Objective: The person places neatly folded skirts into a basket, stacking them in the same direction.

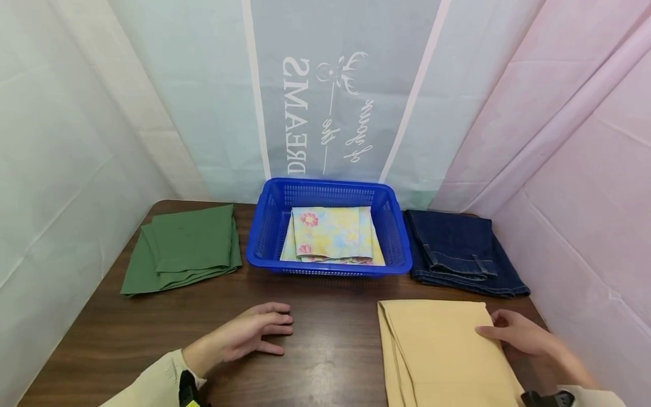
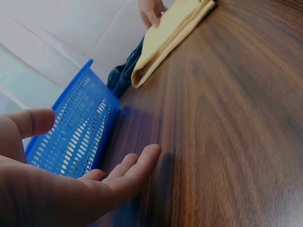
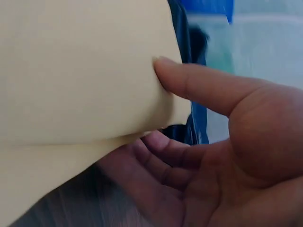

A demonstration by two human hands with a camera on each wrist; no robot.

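A folded piece of pale yellow cloth [image 1: 447,345] lies at the front right of the table. My right hand [image 1: 524,333] pinches its right edge near the far corner. In the right wrist view the thumb [image 3: 189,82] presses on top of the cloth [image 3: 85,71] and the fingers curl beneath it. My left hand [image 1: 249,330] is over the table left of the middle, its fingers spread and holding nothing. The left wrist view shows its palm [image 2: 52,194] turned up in front of the blue basket [image 2: 78,127].
A blue plastic basket [image 1: 325,270] at the back holds folded floral cloth [image 1: 330,232]. Folded green cloth [image 1: 193,240] lies to its left, folded dark blue jeans [image 1: 458,243] to its right. Fabric curtains [image 1: 203,85] stand behind and beside the brown wooden table [image 1: 315,322].
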